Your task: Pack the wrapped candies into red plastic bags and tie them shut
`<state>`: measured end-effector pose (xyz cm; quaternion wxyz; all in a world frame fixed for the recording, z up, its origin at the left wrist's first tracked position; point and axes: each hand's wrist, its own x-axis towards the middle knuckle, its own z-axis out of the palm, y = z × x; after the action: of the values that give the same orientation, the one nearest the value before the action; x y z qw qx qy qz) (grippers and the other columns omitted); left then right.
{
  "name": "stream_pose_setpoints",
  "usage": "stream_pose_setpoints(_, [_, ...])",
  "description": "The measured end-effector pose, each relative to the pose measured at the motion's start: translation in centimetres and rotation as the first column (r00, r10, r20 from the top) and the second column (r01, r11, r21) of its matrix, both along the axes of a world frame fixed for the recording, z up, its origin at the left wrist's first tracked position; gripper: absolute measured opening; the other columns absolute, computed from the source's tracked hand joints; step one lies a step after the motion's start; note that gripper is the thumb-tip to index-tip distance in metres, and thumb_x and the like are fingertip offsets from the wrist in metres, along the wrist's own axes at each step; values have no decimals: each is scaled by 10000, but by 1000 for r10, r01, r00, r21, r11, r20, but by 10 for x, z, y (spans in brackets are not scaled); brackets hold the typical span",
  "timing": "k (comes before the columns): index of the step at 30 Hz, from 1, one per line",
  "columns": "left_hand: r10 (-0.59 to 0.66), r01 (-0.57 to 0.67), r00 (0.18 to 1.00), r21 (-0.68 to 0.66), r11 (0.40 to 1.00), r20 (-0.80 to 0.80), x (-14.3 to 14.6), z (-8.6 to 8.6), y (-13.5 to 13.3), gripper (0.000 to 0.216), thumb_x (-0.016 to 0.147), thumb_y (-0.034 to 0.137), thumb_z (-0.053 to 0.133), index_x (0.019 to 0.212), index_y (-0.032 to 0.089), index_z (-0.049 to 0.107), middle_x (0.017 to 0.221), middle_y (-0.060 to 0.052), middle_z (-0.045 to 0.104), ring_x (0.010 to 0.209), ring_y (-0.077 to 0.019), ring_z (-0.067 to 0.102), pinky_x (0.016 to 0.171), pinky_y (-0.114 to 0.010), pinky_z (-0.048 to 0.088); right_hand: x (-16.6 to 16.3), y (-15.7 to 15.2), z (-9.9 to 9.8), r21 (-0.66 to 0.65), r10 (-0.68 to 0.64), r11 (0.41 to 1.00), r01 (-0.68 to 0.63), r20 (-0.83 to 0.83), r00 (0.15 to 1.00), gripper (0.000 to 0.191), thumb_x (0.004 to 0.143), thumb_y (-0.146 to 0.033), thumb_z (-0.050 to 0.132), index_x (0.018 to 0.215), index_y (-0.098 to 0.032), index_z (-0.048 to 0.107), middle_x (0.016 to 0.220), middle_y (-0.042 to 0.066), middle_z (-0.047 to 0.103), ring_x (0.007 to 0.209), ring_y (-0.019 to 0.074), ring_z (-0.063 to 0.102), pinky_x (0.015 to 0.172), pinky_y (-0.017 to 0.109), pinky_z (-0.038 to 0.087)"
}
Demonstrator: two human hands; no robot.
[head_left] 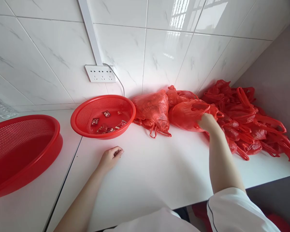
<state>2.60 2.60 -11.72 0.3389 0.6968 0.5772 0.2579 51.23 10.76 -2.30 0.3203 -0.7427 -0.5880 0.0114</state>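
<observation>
My left hand (111, 156) rests on the white table with its fingers curled in, and nothing shows between them. Just beyond it is a red perforated plastic basket (78, 128) with several small printed packets (106, 113) on its bottom. My right hand (206, 122) reaches into the opening of a thin red plastic bag (183, 115). The bag hides its fingers, so their grip does not show. Between the basket and that bag lies another filled red plastic bag (154, 108), its handles loose toward me.
At the right, a heap of tied red bags (246, 119) reaches the grey side wall. A larger red basket (50, 129) stands at the left, with a clear plastic bottle (1, 106) behind it. A white socket panel (100, 73) with a cable is on the tiled wall.
</observation>
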Motion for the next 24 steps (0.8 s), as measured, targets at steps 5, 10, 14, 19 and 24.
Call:
stream_pose_setpoints(5, [-13, 13, 1000, 5, 1000, -9, 0, 1, 0, 288, 884, 458, 490, 813, 214, 625, 706, 9, 624, 696, -162, 579, 660, -249, 437, 22, -6, 39, 136, -250, 961, 241, 55, 967, 199, 919, -291, 427, 1078, -214, 517, 997, 150, 648, 856, 261, 554, 787, 387, 390])
stream_pose_setpoints(10, [-14, 14, 999, -3, 1000, -34, 1, 3, -1, 289, 888, 459, 483, 821, 217, 625, 708, 12, 624, 688, -161, 576, 650, -249, 434, 34, 4, 78, 415, -312, 853, 318, -85, 946, 175, 954, -192, 375, 1084, -157, 486, 1034, 179, 607, 943, 231, 579, 825, 344, 402])
stream_pose_setpoints(14, [-20, 21, 999, 2, 1000, -46, 2, 4, -1, 294, 883, 464, 481, 829, 221, 636, 733, 8, 648, 680, -162, 576, 632, -250, 430, 33, 13, 102, 636, -272, 706, 313, -165, 948, 248, 974, -119, 242, 1134, -92, 430, 1095, 228, 544, 980, 211, 589, 828, 331, 410])
stream_pose_setpoints(19, [-18, 18, 998, 3, 1000, -55, 1, 3, -1, 297, 880, 468, 473, 822, 226, 636, 726, 8, 649, 680, -167, 580, 636, -256, 435, 20, 22, 124, 474, -239, 851, 226, -35, 970, 249, 963, -197, 431, 1157, -56, 504, 917, 140, 627, 771, 152, 571, 703, 282, 402])
stream_pose_setpoints(24, [-33, 33, 998, 3, 999, -56, 1, 4, -2, 287, 886, 451, 469, 822, 222, 630, 747, 3, 659, 704, -172, 594, 650, -259, 440, 23, 34, 149, 264, -211, 946, 191, 48, 976, 312, 988, -213, 368, 1153, -30, 558, 923, 145, 671, 768, 120, 583, 713, 281, 405])
